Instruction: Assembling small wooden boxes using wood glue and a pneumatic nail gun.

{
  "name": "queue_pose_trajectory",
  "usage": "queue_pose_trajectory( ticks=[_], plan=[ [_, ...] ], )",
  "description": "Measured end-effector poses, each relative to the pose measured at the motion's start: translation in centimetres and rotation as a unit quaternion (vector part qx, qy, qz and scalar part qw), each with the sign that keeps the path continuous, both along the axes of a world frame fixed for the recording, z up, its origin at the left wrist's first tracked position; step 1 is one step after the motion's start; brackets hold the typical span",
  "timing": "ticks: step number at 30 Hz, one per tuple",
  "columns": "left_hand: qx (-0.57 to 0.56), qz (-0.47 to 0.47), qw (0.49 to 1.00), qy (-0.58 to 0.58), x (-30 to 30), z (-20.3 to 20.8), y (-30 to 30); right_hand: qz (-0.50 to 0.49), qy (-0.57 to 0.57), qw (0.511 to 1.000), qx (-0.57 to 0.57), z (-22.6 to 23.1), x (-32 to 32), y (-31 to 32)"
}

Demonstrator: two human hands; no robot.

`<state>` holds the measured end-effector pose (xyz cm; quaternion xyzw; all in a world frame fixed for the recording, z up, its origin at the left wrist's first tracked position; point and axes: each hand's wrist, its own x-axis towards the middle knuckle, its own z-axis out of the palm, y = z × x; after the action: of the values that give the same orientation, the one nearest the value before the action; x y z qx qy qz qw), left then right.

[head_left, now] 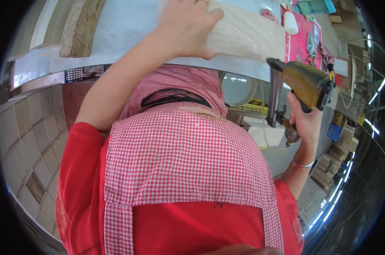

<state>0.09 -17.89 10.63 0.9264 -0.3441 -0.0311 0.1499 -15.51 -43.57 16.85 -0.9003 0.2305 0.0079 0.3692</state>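
Observation:
My left hand (pixel 187 30) reaches across the worktable and rests on a pale, flat wooden board (pixel 247 35). Its thumb is spread to the side, and the upper frame edge cuts off some of the other fingers. In my right hand (pixel 305 121) is a pneumatic nail gun (pixel 305 83) with a scuffed yellow-brown body, gripped by its handle. The dark nose of the tool points left, beside the board's near right corner, and its long magazine hangs downward.
A rough wooden block (pixel 81 27) lies on the table (pixel 122 29) at left. At right are a white glue bottle (pixel 290 22) and a pink sheet (pixel 300 40) with small tools. Stacked wooden pieces (pixel 33 123) stand at lower left. A thin hose (pixel 266 136) hangs near the gun.

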Motion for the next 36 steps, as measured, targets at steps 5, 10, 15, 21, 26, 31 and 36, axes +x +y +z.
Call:
queue_pose_trajectory(
  ticks=[5,10,15,21,26,31,36],
  plan=[
    [-0.013,0.023,0.999,-0.02,-0.7,0.7,-1.5,0.042,0.049,0.998,0.024,0.8,0.8,-0.3],
    [-0.018,0.02,0.999,-0.02,-0.6,1.1,-1.9,0.108,0.018,0.993,0.046,0.3,1.3,-1.0],
    [-0.051,0.015,0.997,-0.05,-0.5,0.2,-2.1,0.045,0.095,0.993,0.049,1.2,1.4,-0.4],
    [-0.021,0.014,1.0,-0.008,-0.3,-0.6,-2.6,0.015,0.088,0.996,0.028,0.4,0.7,-0.4],
    [-0.169,0.025,0.96,-0.221,-0.5,-4.3,1.5,0.03,0.062,0.998,0.008,1.7,1.3,0.6],
    [-0.239,0.006,0.969,0.062,-1.6,-3.5,5.8,0.054,0.042,0.997,0.031,3.1,0.8,1.8],
    [-0.273,0.001,0.955,0.116,-1.3,-2.3,2.9,0.196,-0.002,0.978,0.071,4.5,1.8,1.0]
  ],
)
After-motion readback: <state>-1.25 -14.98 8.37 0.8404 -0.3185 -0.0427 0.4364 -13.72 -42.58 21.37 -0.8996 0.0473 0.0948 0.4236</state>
